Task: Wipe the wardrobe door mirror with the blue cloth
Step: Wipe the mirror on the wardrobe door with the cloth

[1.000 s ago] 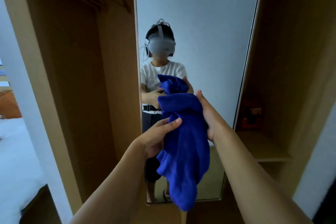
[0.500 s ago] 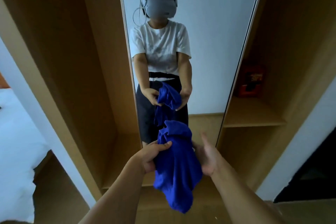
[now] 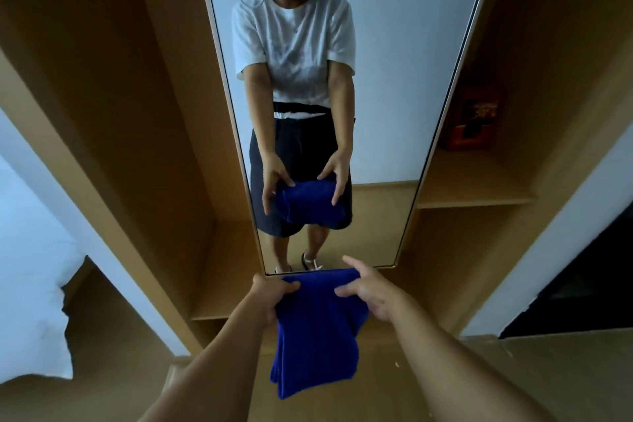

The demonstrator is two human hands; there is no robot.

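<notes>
Holding the blue cloth lower than half a second ago, below the mirror.
The cloth is gripped at its top by the left hand and the right hand, which have been moved wider apart.

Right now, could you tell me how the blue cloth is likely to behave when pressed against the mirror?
Probably floppy: the blue cloth hangs limp below both hands. It looks plush, so it should bunch rather than slide flat. It seems light, held by fingertips.
</notes>
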